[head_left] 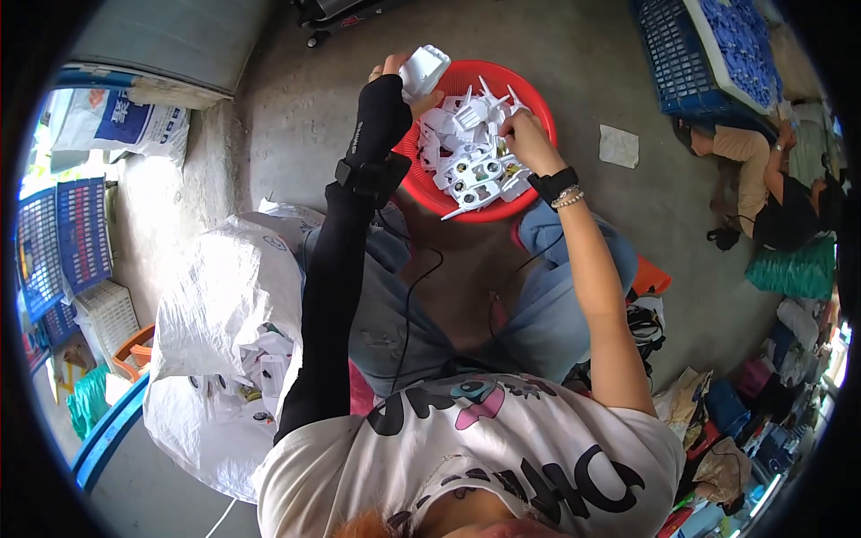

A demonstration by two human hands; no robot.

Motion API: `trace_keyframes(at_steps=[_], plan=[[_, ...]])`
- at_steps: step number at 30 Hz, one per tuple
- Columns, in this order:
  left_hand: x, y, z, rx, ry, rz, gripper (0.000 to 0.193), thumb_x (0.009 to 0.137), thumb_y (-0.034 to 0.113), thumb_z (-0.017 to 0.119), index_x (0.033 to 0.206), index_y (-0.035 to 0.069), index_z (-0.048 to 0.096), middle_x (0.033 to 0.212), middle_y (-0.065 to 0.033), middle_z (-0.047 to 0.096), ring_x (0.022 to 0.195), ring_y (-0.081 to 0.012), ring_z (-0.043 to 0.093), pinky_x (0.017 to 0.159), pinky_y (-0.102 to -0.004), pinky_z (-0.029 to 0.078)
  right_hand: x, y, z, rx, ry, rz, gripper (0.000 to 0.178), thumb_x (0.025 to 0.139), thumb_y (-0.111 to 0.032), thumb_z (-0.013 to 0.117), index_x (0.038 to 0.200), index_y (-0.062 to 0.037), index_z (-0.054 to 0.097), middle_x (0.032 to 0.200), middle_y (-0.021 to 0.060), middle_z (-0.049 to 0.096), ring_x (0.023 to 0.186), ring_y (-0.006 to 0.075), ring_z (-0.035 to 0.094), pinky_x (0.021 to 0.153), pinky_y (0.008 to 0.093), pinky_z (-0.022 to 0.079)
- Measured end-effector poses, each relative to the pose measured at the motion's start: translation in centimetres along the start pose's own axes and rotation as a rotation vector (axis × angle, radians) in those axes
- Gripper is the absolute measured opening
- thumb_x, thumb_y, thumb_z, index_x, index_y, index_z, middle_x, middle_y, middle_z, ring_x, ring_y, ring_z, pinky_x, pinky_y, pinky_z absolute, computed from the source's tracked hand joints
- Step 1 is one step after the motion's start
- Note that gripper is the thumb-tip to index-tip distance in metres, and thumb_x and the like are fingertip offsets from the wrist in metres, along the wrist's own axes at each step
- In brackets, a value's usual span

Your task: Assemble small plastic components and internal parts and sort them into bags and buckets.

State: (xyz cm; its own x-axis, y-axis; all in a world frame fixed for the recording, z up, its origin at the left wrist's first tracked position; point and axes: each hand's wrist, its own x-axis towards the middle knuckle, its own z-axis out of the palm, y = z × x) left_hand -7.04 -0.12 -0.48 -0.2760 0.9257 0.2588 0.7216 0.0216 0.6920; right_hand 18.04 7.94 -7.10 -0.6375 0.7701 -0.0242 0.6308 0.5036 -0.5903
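Observation:
A white, box-like plastic shell (425, 71) is gripped in my left hand (391, 97), which wears a black sleeve over wrist and palm. This hand is raised over the left rim of a red round basket (545, 101). The basket holds a heap of white plastic parts (473, 170), some with round holes and thin prongs like toy remote-control housings. My right hand (531, 145) reaches into the right side of the heap. Its fingers are curled together against the parts; what they pinch is too small to make out.
A white woven sack (229, 305) with similar parts stands beside my left leg. Blue crates (686, 67) stand at far right, near another person (771, 179) sitting low. A paper sheet (619, 146) lies on the floor. A black cable (414, 296) hangs between my legs.

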Motion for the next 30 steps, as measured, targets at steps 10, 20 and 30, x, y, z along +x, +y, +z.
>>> trace_keyframes(at_steps=[10, 20, 30], plan=[[-0.7, -3.0, 1.6, 0.002, -0.179, -0.142, 0.073, 0.079, 0.053, 0.069, 0.125, -0.001, 0.049, 0.100, -0.0229, 0.066, 0.090, -0.0320, 0.067, 0.078, -0.0363, 0.051, 0.8, -2.2, 2.8, 0.248, -0.214, 0.074, 0.027, 0.081, 0.000, 0.061, 0.107, -0.0004, 0.065, 0.098, 0.0169, 0.068, 0.089, 0.0254, 0.067, 0.077, 0.0333, 0.053], [-0.8, -2.6, 4.2, 0.064, -0.252, -0.216, 0.068, 0.078, 0.051, 0.071, 0.117, -0.001, 0.052, 0.094, -0.0221, 0.066, 0.084, -0.0301, 0.067, 0.073, -0.0378, 0.051, 2.2, -1.7, 1.0, 0.386, 0.122, 0.106, 0.023, 0.088, -0.012, 0.056, 0.109, -0.0044, 0.064, 0.088, 0.0157, 0.069, 0.082, 0.0268, 0.068, 0.071, 0.0363, 0.052], [-8.7, -4.2, 18.5, -0.522, -0.679, -0.264, 0.108, 0.078, 0.060, 0.066, 0.145, -0.008, 0.017, 0.141, -0.0320, 0.036, 0.136, -0.0351, 0.032, 0.110, -0.0374, 0.030, 1.0, -0.8, -2.7, 0.341, 0.289, 0.178, 0.023, 0.089, -0.014, 0.058, 0.107, -0.0021, 0.064, 0.089, 0.0112, 0.071, 0.077, 0.0169, 0.068, 0.067, 0.0278, 0.052]])
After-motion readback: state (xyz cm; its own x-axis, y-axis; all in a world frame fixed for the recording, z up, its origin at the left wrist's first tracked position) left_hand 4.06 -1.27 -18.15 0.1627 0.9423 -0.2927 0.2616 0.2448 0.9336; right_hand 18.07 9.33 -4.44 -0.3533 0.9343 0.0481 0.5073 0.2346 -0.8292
